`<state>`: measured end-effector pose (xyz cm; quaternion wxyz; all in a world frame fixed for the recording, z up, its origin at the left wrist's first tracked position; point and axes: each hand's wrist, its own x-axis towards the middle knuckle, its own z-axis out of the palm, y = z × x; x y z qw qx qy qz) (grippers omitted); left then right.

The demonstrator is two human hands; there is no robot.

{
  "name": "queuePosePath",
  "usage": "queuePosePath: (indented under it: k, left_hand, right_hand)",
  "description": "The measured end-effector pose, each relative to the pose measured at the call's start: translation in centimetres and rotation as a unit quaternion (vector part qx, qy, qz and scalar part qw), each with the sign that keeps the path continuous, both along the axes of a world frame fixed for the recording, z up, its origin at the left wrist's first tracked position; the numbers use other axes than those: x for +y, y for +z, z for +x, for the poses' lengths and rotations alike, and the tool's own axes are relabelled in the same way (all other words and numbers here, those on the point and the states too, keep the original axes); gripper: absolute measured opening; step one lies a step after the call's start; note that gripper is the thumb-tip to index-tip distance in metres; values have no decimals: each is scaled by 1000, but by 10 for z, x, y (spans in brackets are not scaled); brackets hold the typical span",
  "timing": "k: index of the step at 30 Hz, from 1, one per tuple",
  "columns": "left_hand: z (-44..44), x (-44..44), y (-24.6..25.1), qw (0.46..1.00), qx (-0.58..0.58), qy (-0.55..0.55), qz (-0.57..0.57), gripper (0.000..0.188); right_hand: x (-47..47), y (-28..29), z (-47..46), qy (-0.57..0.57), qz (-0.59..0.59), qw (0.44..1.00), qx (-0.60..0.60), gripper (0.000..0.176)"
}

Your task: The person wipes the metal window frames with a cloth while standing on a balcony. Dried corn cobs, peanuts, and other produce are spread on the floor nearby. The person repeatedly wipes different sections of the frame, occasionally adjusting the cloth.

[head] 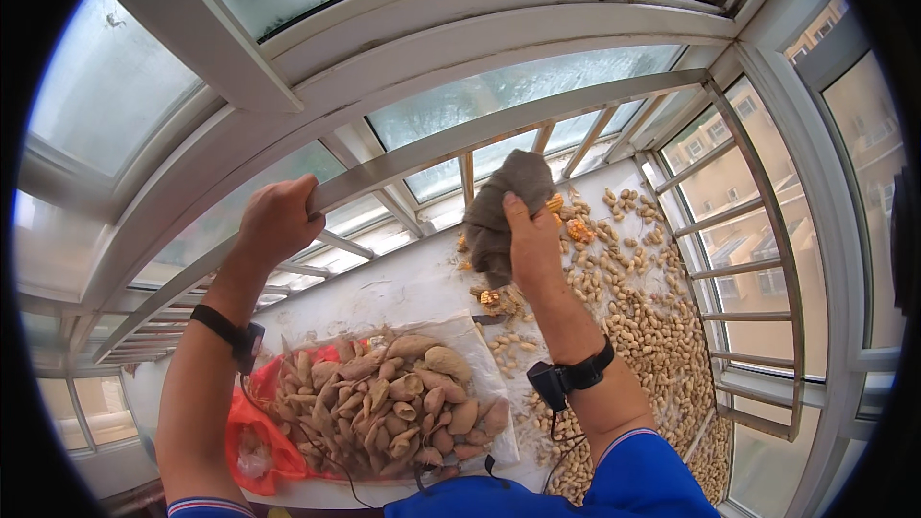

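My left hand [279, 219] is closed around the top bar of a metal guard rail [424, 160] that runs along the windows. In my right hand [534, 241] is a bunched grey-brown cloth [509, 201], pinched with the thumb on top. The cloth hangs in front of the rail's upright bars, and I cannot tell whether it touches them. Beneath my arms lies a heap of sweet potatoes [388, 392] on a white sheet [498, 367] and red plastic.
Peanuts in shells [647, 324] cover the white ledge [374, 288] on the right. Several corn cobs [579, 231] lie near the cloth. A red plastic bag [277, 457] sits left of the sweet potatoes. Framed window panes [532, 97] stand behind the rail. Cables hang from both wrist straps.
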<state>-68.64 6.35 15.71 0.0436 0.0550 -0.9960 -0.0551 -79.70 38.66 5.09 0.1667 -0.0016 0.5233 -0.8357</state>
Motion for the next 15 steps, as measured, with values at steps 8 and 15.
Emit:
queuePosePath:
  k: [8, 15]
  left_hand:
    - [0, -1, 1, 1000, -2, -4, 1, 24]
    - [-1, 0, 1, 1000, -2, -4, 4, 24]
  right_hand:
    - [-89, -10, 10, 80, 154, 969, 176, 31]
    - [-125, -20, -26, 75, 159, 910, 376, 22]
